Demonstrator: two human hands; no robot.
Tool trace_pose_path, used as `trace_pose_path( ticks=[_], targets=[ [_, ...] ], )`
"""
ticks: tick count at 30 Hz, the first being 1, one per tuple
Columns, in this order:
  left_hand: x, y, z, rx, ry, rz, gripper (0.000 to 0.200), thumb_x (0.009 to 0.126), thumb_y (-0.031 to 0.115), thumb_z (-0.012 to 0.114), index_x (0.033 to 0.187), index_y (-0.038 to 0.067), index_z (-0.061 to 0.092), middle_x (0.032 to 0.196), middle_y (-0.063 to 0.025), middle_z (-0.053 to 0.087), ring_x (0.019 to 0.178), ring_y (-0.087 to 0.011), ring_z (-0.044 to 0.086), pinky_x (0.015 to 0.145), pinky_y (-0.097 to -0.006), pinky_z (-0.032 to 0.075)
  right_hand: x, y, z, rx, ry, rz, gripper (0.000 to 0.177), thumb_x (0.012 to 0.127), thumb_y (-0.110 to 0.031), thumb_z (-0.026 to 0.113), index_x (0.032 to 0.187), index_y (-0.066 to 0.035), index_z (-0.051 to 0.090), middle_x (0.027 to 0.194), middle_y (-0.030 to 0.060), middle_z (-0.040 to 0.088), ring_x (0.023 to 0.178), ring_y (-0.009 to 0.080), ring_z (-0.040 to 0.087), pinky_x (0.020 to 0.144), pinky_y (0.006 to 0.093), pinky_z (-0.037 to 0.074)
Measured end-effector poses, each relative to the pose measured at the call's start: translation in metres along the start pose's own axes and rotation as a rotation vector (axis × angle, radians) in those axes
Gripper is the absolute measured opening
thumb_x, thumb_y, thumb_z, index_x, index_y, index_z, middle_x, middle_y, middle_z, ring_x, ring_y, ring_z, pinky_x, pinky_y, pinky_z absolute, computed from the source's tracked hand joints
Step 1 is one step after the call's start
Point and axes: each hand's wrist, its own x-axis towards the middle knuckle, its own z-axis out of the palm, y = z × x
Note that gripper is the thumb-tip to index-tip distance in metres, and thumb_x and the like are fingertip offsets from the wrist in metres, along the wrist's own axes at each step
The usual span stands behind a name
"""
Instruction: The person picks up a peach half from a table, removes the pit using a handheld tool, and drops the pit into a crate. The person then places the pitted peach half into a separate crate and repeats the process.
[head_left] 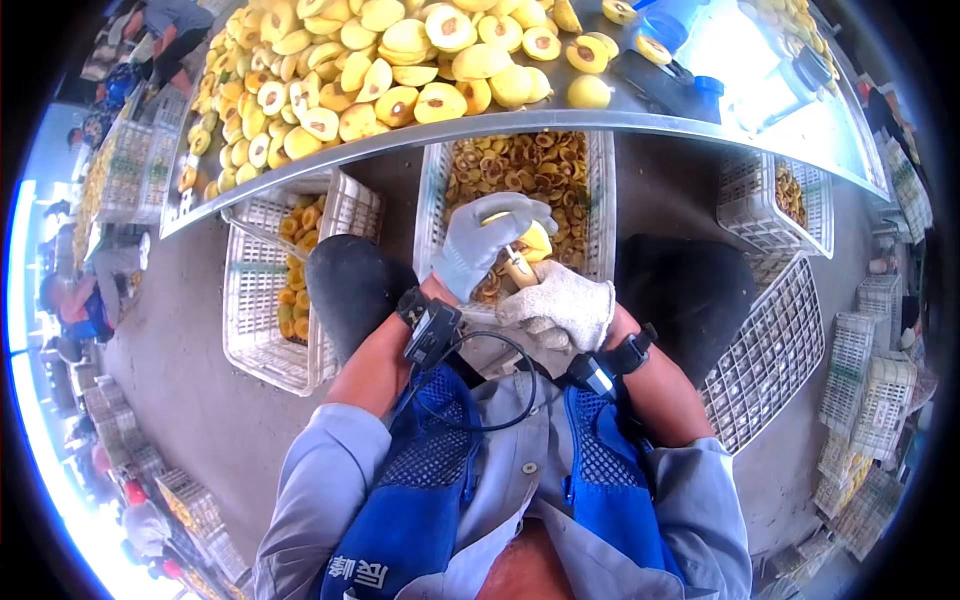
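Note:
My left hand (484, 240), in a grey glove, is closed around a yellow peach half (536, 243) between my knees. My right hand (566, 308), in a white knit glove, grips a small tool by its light wooden handle (519, 270). The tool's tip points at the fruit; its working end is hidden. Under both hands stands a white plastic crate (428, 200) full of brownish-yellow fruit scraps (565, 175). Beyond it, a heap of halved yellow peaches (400, 60) covers the left and middle of the metal table (560, 122).
To my left, a white crate (240, 310) holds orange-yellow fruit pieces. At the right stand another crate with scraps (805, 215) and a tilted white crate (770, 350). A blue-capped container (708, 92) is on the table. Other people and stacked crates (885, 400) line the sides.

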Motion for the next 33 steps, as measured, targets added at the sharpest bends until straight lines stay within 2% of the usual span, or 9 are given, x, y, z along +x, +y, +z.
trace_pose_path(
  ticks=[3, 8, 13, 16, 18, 21, 23, 29, 33],
  targets=[
    [0.003, 0.001, -0.004, -0.180, -0.050, -0.184, 0.027, 0.100, 0.014, 0.068, 0.119, -0.005, 0.069, 0.118, -0.0186, 0.075, 0.104, -0.0266, 0.074, 0.092, -0.0350, 0.060, 0.001, 0.005, -0.001, -0.064, 0.010, -0.020, 0.022, 0.098, -0.009, 0.070, 0.118, -0.001, 0.065, 0.084, 0.0070, 0.070, 0.055, 0.0141, 0.063, 0.045, 0.0251, 0.048],
    [-0.001, -0.014, 0.008, -0.385, -0.029, -0.020, 0.055, 0.101, 0.044, 0.068, 0.132, -0.001, 0.062, 0.116, -0.0247, 0.073, 0.100, -0.0305, 0.074, 0.092, -0.0416, 0.061, -0.001, 0.003, 0.015, -0.054, 0.030, -0.077, 0.014, 0.088, -0.007, 0.078, 0.099, -0.002, 0.071, 0.071, 0.0041, 0.066, 0.052, 0.0119, 0.059, 0.044, 0.0253, 0.043],
    [-0.017, 0.013, 0.000, -0.404, 0.302, 0.184, 0.049, 0.102, 0.037, 0.062, 0.134, -0.001, 0.060, 0.115, -0.0241, 0.073, 0.104, -0.0325, 0.073, 0.094, -0.0440, 0.060, -0.015, -0.006, 0.028, -0.095, 0.021, -0.200, 0.017, 0.087, -0.012, 0.079, 0.097, -0.001, 0.070, 0.071, 0.0037, 0.065, 0.051, 0.0109, 0.056, 0.045, 0.0252, 0.042],
    [-0.066, 0.062, -0.043, 0.156, 0.451, 0.508, 0.041, 0.101, 0.024, 0.061, 0.131, -0.004, 0.064, 0.117, -0.0202, 0.074, 0.106, -0.0280, 0.073, 0.095, -0.0376, 0.059, -0.006, 0.003, 0.020, -0.152, 0.156, -0.327, 0.018, 0.089, -0.013, 0.079, 0.099, -0.001, 0.071, 0.071, 0.0025, 0.065, 0.052, 0.0091, 0.056, 0.047, 0.0237, 0.042],
    [-0.110, 0.091, -0.086, 0.708, 0.687, 0.559, 0.034, 0.102, 0.015, 0.062, 0.128, -0.006, 0.067, 0.118, -0.0171, 0.075, 0.107, -0.0249, 0.072, 0.096, -0.0327, 0.057, -0.015, -0.007, 0.026, -0.192, 0.149, -0.275, 0.018, 0.089, -0.013, 0.078, 0.100, -0.001, 0.071, 0.071, 0.0016, 0.064, 0.054, 0.0085, 0.057, 0.048, 0.0232, 0.042],
    [-0.163, 0.121, -0.139, 1.285, 0.979, 0.060, 0.037, 0.093, 0.021, 0.077, 0.126, 0.006, 0.073, 0.121, -0.0132, 0.076, 0.111, -0.0218, 0.073, 0.095, -0.0346, 0.056, -0.009, -0.009, 0.031, -0.228, 0.146, -0.253, 0.017, 0.090, -0.013, 0.077, 0.099, 0.000, 0.071, 0.068, 0.0004, 0.063, 0.052, 0.0079, 0.054, 0.048, 0.0235, 0.040],
    [-0.174, 0.123, -0.160, 1.534, 1.039, 0.043, 0.039, 0.090, 0.025, 0.079, 0.123, 0.005, 0.074, 0.118, -0.0148, 0.077, 0.110, -0.0278, 0.073, 0.096, -0.0363, 0.055, -0.007, -0.010, 0.033, -0.251, 0.143, -0.247, 0.018, 0.089, -0.014, 0.078, 0.098, 0.000, 0.072, 0.068, 0.0002, 0.062, 0.051, 0.0078, 0.053, 0.047, 0.0238, 0.040],
    [-0.078, 0.134, -0.122, 1.268, 0.821, 0.034, 0.044, 0.090, 0.033, 0.077, 0.123, 0.005, 0.073, 0.122, -0.0149, 0.074, 0.114, -0.0325, 0.070, 0.099, -0.0383, 0.054, 0.007, -0.008, 0.039, -0.369, 0.200, -0.360, 0.019, 0.090, -0.016, 0.078, 0.098, 0.000, 0.072, 0.067, -0.0004, 0.061, 0.053, 0.0078, 0.054, 0.050, 0.0249, 0.042],
    [0.014, 0.118, -0.149, 1.653, 0.788, 0.383, 0.050, 0.090, 0.040, 0.074, 0.130, 0.011, 0.070, 0.121, -0.0131, 0.074, 0.108, -0.0334, 0.072, 0.095, -0.0418, 0.056, 0.007, -0.016, 0.038, -0.418, 0.239, -0.362, 0.021, 0.089, -0.017, 0.078, 0.099, 0.001, 0.074, 0.073, 0.0004, 0.066, 0.061, 0.0074, 0.056, 0.057, 0.0253, 0.046]
  ],
)
